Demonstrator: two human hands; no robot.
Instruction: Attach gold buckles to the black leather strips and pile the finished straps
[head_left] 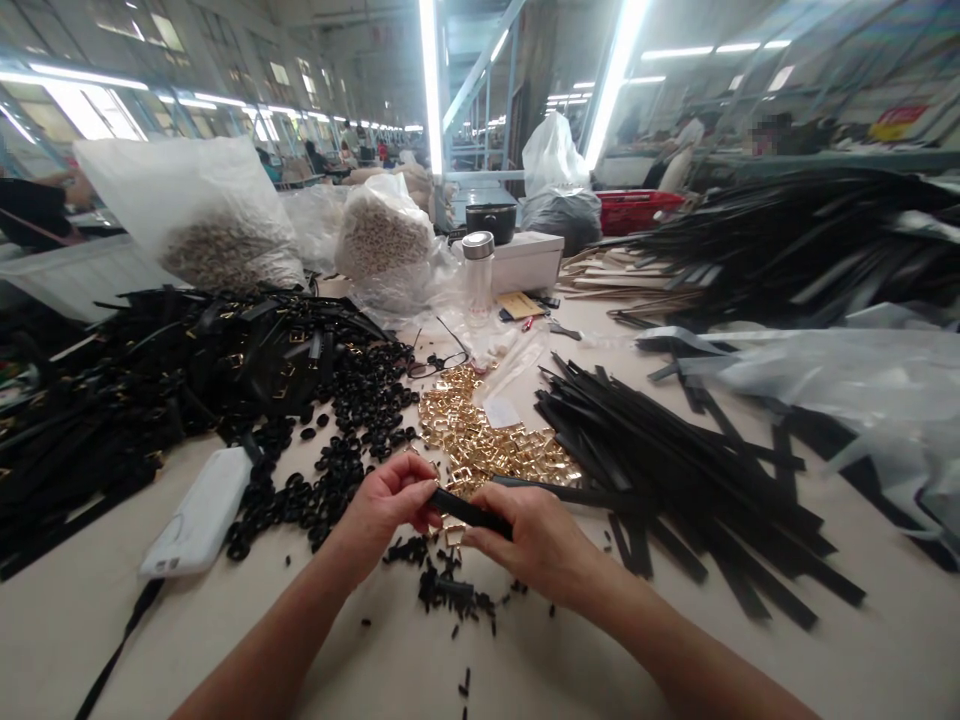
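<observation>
My left hand [390, 505] and my right hand [534, 540] meet at the table's near middle, both closed on one short black strap [469, 511]. The left pinches its left end; the right grips its right part. A gold buckle [454, 533] hangs just under the strap between the hands. Behind them lies a heap of gold buckles [487, 440]. A pile of black straps [675, 470] spreads to the right, black rings [337, 450] to the left. Small black bits [450, 590] lie scattered below my hands.
A white phone [199, 510] lies left of my hands. Finished black straps [135, 380] are heaped at far left. Plastic bags of parts [202, 215] stand at the back, with a bottle [478, 270], glasses [439, 360] and a white box [529, 260]. Clear plastic [862, 390] lies right.
</observation>
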